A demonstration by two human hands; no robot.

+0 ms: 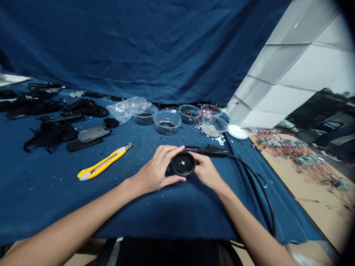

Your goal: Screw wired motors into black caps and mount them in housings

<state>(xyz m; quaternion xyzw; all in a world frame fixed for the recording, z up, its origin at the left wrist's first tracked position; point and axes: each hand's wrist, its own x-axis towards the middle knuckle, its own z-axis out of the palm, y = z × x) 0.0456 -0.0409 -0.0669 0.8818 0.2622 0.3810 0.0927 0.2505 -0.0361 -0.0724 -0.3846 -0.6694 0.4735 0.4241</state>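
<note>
Between my two hands is a round black plastic part, cup-like, its hollow side facing me and a small white piece at its centre. My left hand grips it from the left, fingers over the top and thumb beneath. From the right, my right hand holds the same part, its fingertips partly hidden behind it. Just beyond lies a black corded power tool, probably an electric screwdriver, its cable curving down the right side. A yellow utility knife rests on the blue cloth to the left, blade tip showing.
Clear plastic bowls with small screws or parts stand along the back, beside a clear plastic bag. Black plastic housings crowd the left. White bits and red-wired motors are at right. A blue curtain hangs behind.
</note>
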